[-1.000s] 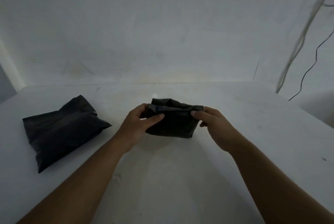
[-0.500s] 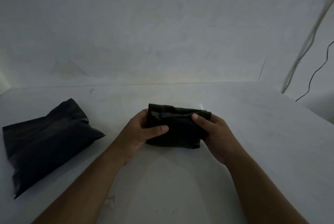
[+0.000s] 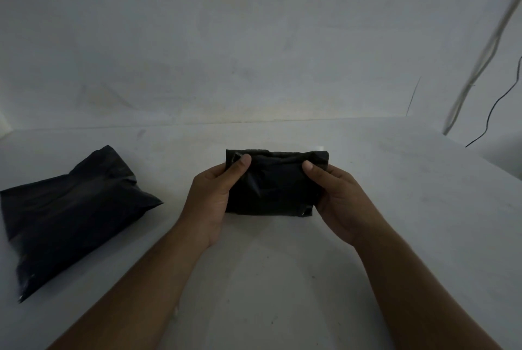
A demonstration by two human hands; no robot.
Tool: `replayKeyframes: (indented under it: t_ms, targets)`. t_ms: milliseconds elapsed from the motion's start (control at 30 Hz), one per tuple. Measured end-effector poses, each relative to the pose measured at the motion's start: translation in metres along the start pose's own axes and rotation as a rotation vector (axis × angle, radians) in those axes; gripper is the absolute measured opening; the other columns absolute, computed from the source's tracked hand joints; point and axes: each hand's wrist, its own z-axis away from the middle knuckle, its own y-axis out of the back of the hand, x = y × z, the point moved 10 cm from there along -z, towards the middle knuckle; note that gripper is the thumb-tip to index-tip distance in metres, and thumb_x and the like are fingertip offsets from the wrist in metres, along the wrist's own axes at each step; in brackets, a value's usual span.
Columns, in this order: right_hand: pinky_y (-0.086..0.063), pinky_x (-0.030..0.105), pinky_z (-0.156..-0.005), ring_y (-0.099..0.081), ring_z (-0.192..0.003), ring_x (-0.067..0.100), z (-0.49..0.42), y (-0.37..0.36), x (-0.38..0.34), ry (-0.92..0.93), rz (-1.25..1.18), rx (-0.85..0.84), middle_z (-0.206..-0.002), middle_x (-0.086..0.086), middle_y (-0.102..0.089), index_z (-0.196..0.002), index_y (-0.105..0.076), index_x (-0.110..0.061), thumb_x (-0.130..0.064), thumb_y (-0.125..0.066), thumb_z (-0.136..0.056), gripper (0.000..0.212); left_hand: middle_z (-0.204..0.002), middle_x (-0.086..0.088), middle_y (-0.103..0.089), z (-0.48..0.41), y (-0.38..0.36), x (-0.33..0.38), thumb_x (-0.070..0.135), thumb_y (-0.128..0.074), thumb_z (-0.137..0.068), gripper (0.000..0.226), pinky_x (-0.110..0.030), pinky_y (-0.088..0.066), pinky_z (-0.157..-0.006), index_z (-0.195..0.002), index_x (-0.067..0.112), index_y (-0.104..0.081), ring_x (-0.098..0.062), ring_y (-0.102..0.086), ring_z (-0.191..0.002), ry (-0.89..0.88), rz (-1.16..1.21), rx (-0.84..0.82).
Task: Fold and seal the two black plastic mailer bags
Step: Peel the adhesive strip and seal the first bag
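Folded bag (image 3: 275, 183) at table (image 3: 395, 208) centre, now flatter, top flap pressed down versus half second ago. Left hand (image 3: 210, 200) grips its 9 o'clock edge, right hand (image 3: 339, 200) its 3 o'clock edge, thumbs on top. Second bag (image 3: 70, 214) lies at 9 o'clock, well apart.

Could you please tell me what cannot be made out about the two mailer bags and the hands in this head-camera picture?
- Small bag: whether its flap is sealed; dim light and both thumbs cover the fold.
- Fingers of the left hand and right hand: hidden behind that bag.
- Large bag: its left corner is cut off by the frame edge; its seal is lost in darkness.
- Contents of both bags: hidden by opaque plastic.
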Motion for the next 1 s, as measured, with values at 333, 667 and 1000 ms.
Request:
replayKeyframes:
  t_ms: [333,667,1000]
  targets:
    - [-0.057,0.039,-0.093,-0.068,-0.111,0.03,0.0,-0.005,-0.001,-0.015,-0.04,-0.009,-0.118,0.019,-0.071,-0.119,-0.066,0.002,-0.024,-0.062,-0.088,0.041,-0.094,-0.001,-0.079,0.006,-0.014,0.014,0.023,-0.082,-0.074,0.03,-0.03,-0.061,-0.071,-0.104,0.021,-0.075,-0.018,-0.075,-0.087,-0.125,-0.148,-0.061]
    - [-0.058,0.034,-0.083,-0.071,-0.104,0.033,-0.003,0.004,-0.003,0.008,0.073,0.022,-0.11,0.021,-0.073,-0.111,-0.071,0.002,-0.014,-0.07,-0.08,0.035,-0.102,-0.011,-0.077,0.0,-0.009,-0.003,0.023,-0.085,-0.066,0.043,-0.042,-0.059,-0.081,-0.107,0.014,-0.076,-0.031,-0.074,-0.094,0.019,0.018,-0.033]
    - [-0.053,0.048,-0.092,-0.071,-0.098,0.035,-0.003,0.007,0.006,-0.1,0.071,0.043,-0.108,0.022,-0.074,-0.1,-0.075,-0.002,-0.008,-0.072,-0.075,0.026,-0.108,-0.01,-0.076,0.005,-0.024,-0.009,0.027,-0.073,-0.074,0.04,-0.032,-0.058,-0.075,-0.11,0.009,-0.073,-0.024,-0.074,-0.098,0.204,0.102,-0.2]
